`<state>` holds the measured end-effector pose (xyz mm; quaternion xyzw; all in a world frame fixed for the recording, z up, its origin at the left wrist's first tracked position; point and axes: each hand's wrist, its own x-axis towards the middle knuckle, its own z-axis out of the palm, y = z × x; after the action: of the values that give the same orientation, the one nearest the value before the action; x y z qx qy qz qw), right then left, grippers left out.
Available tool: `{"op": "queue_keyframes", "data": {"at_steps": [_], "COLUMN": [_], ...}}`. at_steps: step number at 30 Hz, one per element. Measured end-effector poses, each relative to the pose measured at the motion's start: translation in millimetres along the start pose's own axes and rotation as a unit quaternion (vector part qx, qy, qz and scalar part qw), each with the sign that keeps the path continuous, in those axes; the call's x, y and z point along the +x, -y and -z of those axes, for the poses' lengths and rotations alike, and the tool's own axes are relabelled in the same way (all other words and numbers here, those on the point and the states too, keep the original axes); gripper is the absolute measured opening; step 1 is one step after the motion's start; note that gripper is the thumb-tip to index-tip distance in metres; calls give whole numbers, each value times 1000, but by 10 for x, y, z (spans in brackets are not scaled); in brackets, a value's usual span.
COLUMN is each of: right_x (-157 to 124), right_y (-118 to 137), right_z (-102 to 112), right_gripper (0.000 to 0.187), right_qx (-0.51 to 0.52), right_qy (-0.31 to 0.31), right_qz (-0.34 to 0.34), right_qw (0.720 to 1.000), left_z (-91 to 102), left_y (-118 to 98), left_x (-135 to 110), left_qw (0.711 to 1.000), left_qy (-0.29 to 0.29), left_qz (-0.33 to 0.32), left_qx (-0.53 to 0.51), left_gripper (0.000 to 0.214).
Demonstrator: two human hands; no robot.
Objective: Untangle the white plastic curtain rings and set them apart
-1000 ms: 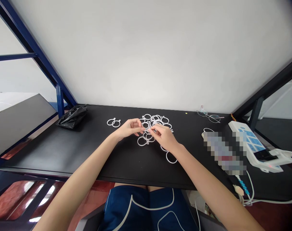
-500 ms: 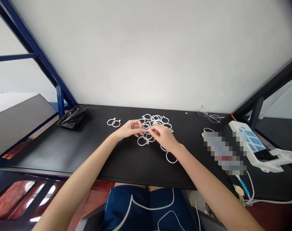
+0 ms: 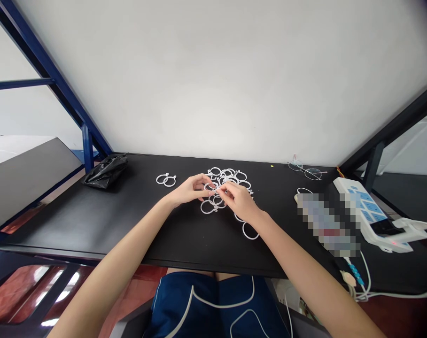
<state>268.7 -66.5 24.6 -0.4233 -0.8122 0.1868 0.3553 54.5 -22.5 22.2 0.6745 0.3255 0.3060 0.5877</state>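
Observation:
A heap of several white plastic rings (image 3: pixel 229 177) lies in the middle of the black table (image 3: pixel 135 220). My left hand (image 3: pixel 189 189) and my right hand (image 3: pixel 239 201) meet over the near side of the heap, fingertips pinched together on a white ring (image 3: pixel 213 188). More rings lie under and just in front of the hands, and a single ring (image 3: pixel 250 231) rests beside my right wrist. A linked pair of rings (image 3: pixel 166 179) sits apart to the left of the heap.
A black plastic bag (image 3: pixel 105 171) lies at the table's back left. Eyeglasses (image 3: pixel 306 170) sit at the back right. A white power strip (image 3: pixel 370 213) with cables occupies the right side. A blue steel frame (image 3: pixel 58 89) rises at the left.
Both hands have stayed over the heap; only the fingers shifted slightly on the ring between them.

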Motion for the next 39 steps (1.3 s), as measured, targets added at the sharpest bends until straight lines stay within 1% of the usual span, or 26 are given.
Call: {"op": "queue_keyframes", "data": {"at_steps": [3, 5, 7, 10, 15, 19, 27, 34, 39], "right_x": [-1, 0, 2, 0, -6, -5, -8, -13, -20], "right_y": [21, 34, 40, 36, 40, 70, 73, 70, 63], "right_z": [-4, -10, -18, -30, -37, -32, -23, -33, -36], "right_gripper": [22, 20, 20, 19, 21, 23, 31, 28, 26], "right_qx": [25, 44, 63, 88, 85, 65, 48, 38, 38], "right_qy": [5, 8, 9, 9, 13, 10, 18, 21, 21], "right_qz": [3, 1, -4, -16, -27, -13, 12, 3, -4], "right_qw": [1000, 999, 998, 996, 996, 998, 999, 999, 999], "left_z": [-20, -42, -76, -137, -215, -233, -243, -223, -231], "left_y": [-10, -21, -35, -51, -46, -46, -77, -69, -68], "left_x": [2, 5, 6, 0, -24, -34, -39, -30, -27], "left_qw": [1000, 999, 998, 996, 986, 980, 983, 984, 984], "left_qy": [1, 5, 10, 9, -59, -75, -55, -62, -54], "left_qz": [-13, -30, -43, -46, -63, -70, -91, -92, -95], "left_qx": [2, 14, 36, 79, 140, 168, 152, 138, 139], "left_gripper": [48, 50, 47, 39, 34, 33, 33, 32, 31]}}
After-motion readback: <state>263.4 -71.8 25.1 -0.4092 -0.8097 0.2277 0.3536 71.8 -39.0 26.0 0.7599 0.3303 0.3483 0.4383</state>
